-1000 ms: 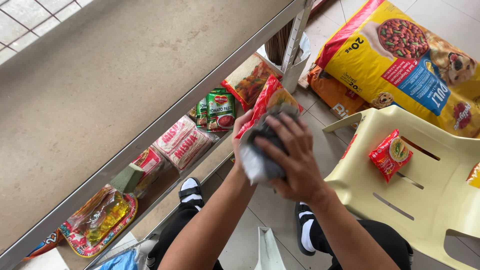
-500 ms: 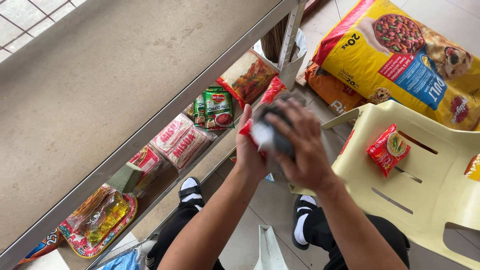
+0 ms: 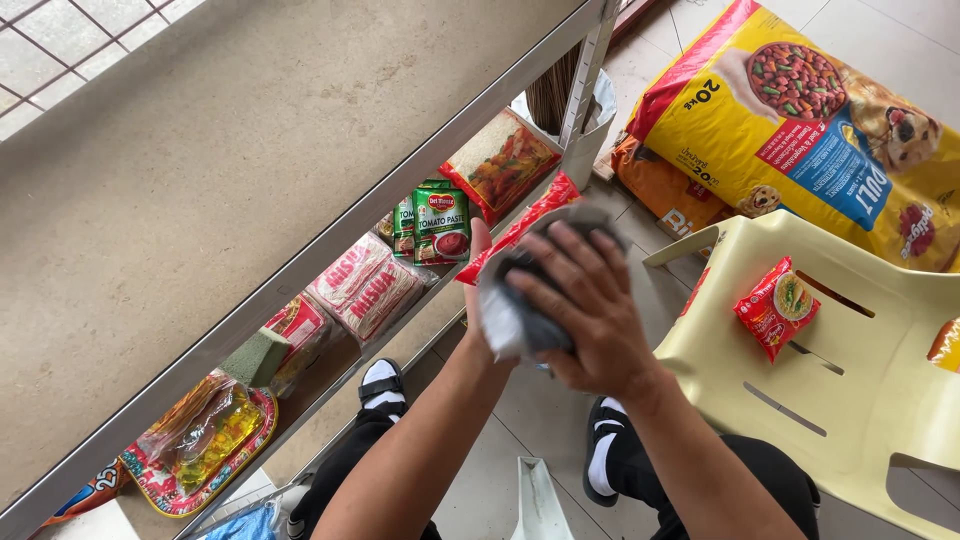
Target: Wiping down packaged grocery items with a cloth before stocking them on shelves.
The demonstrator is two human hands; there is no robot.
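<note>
Both hands are up in the middle of the frame, working on one red packet. The left hand is mostly hidden beneath; only its thumb shows, rising along the packet's left edge, so it is gripping the packet from below, though I cannot tell how the rest of its fingers sit. The right hand lies on top, fingers curled and spread over a grey-and-white cloth, pressing the cloth down onto the packet.

The packet is long and narrow. Its long axis runs diagonally, from the near end buried under the cloth and hands up toward the far right, with the free red end poking out past the fingertips toward the metal shelf post. It is held in the air, just right of the shelf's lower level and above the tiled floor.

On that lower shelf, left of the hands: green tomato paste sachets standing upright, pink-and-white noodle packs nearer, a green block, and a clear bag on a red-rimmed tray at the near left. A flat pack with a picture of vegetables leans farther along.

To the right, a pale yellow plastic chair carries a small red noodle packet. Beyond it, a big yellow dog food sack lies on the floor.
</note>
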